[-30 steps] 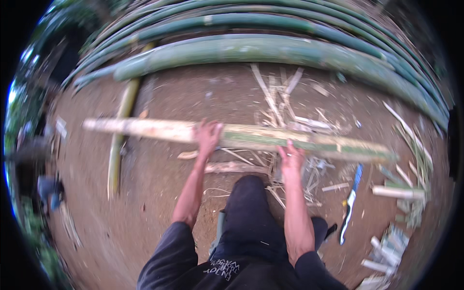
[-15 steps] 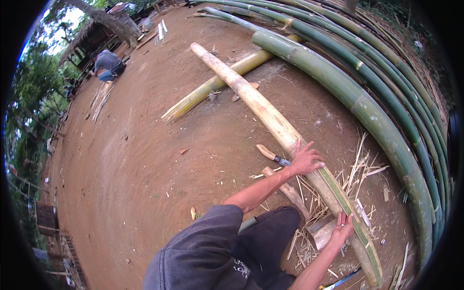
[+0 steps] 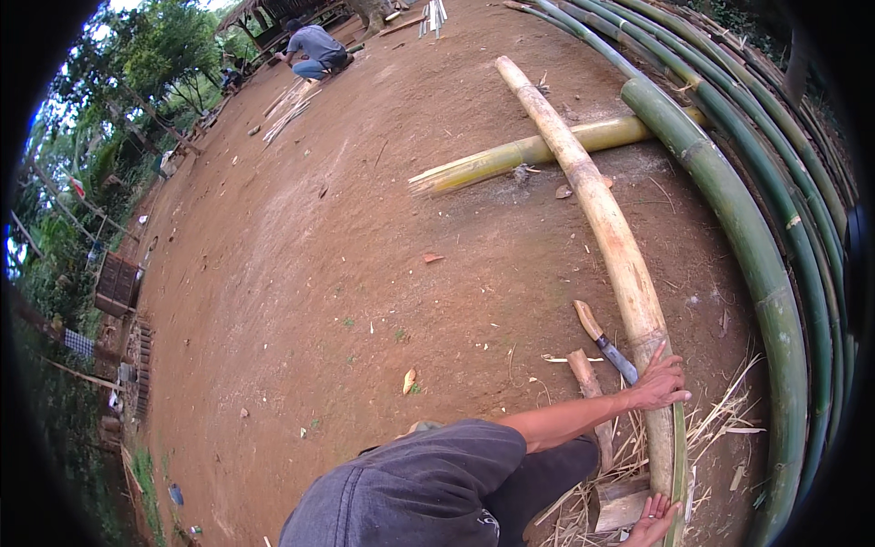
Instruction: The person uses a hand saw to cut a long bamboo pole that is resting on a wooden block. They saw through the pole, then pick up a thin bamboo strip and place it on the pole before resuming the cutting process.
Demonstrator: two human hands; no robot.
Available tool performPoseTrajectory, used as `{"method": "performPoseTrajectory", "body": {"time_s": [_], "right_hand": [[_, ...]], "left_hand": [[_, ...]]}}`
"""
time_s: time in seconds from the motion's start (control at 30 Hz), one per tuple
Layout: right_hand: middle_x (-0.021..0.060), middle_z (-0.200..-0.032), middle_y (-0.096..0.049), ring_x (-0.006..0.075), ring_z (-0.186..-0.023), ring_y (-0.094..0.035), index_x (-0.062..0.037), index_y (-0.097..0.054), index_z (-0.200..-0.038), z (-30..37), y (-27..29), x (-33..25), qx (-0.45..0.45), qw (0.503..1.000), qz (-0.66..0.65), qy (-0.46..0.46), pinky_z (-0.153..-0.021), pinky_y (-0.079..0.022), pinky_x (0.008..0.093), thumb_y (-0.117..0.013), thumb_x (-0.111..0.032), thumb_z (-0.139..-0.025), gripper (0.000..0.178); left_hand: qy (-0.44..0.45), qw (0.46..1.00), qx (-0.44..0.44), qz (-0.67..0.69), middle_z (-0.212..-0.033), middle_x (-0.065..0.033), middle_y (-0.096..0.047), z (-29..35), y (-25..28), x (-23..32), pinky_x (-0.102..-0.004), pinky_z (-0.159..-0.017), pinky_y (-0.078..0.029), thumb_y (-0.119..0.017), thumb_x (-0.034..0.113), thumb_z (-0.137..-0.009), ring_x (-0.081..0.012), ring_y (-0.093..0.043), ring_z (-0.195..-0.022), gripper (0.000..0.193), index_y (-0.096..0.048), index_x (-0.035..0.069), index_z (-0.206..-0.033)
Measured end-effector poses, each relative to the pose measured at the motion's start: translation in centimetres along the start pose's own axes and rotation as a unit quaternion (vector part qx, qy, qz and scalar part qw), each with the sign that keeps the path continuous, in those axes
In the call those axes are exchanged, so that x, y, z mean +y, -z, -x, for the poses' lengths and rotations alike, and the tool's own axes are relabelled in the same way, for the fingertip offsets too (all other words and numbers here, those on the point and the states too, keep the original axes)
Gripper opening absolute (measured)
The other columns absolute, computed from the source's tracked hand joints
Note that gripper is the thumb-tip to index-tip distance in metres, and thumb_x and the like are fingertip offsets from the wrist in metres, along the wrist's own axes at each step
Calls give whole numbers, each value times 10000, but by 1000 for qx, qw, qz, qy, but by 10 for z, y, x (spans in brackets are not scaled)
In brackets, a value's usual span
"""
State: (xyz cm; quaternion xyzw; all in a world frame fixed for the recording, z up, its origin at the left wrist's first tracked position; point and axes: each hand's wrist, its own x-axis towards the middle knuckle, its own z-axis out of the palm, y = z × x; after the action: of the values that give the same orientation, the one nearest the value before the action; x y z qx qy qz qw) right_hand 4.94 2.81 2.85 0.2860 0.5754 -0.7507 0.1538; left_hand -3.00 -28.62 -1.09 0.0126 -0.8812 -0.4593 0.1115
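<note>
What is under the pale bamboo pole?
Under the pole, a yellow bamboo length crosses toward its far end; nearer, a wood block appears partly beneath. The covered parts cannot be seen.

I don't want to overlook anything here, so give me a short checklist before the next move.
1. Left hand on the pale bamboo pole: ok, laid over it.
2. Right hand gripping firmly: cannot tell; the picture's lower edge cuts it off.
3. Pole crossing over the yellow bamboo: ok.
4. Knife well away from both hands: not ok; it lies close to the left one.
5. No loose strips around the pole: not ok; many lie scattered.
6. Other person clear of the pole: ok, crouched far off.
</note>
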Motion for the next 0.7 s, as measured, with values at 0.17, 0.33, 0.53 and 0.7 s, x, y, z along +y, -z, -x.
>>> {"method": "performPoseTrajectory", "body": {"time_s": [0.17,0.33,0.53,0.7], "right_hand": [[297,-1471,-405,438,-1377,-396,63,-297,-1458,10,0,-5,13,995,96,-35,-1156,-344,533,-486,-447,-1017,700],[301,-1397,-486,421,-1305,-485,52,-317,-1451,-5,77,4,67,920,369,114,-1136,-373,526,-663,-428,-937,785],[317,-1356,-507,445,-1252,-509,54,-380,-1419,-3,163,-5,199,700,643,240,-1082,-404,527,-664,-364,-919,711],[331,-1322,-524,465,-1208,-529,55,-432,-1391,-8,210,-11,226,643,692,236,-1038,-430,528,-664,-311,-903,652]], "left_hand": [[-23,999,31,-5,-1053,-91,-622,2,-2,-4,-615,-1211,38,-708,419,-823,-331,-409,-1362,350,-701,91,-946],[-17,999,46,-13,-1032,-86,-603,0,-9,-2,-624,-1214,18,-749,357,-757,-315,-447,-1304,324,-688,79,-912],[-28,996,79,5,-985,-95,-589,-3,-15,-4,-628,-1217,10,-761,338,-710,-317,-461,-1284,326,-675,65,-867],[-34,994,108,6,-977,-97,-594,-4,-26,-8,-626,-1219,13,-753,341,-689,-316,-466,-1264,323,-689,63,-840]]}}
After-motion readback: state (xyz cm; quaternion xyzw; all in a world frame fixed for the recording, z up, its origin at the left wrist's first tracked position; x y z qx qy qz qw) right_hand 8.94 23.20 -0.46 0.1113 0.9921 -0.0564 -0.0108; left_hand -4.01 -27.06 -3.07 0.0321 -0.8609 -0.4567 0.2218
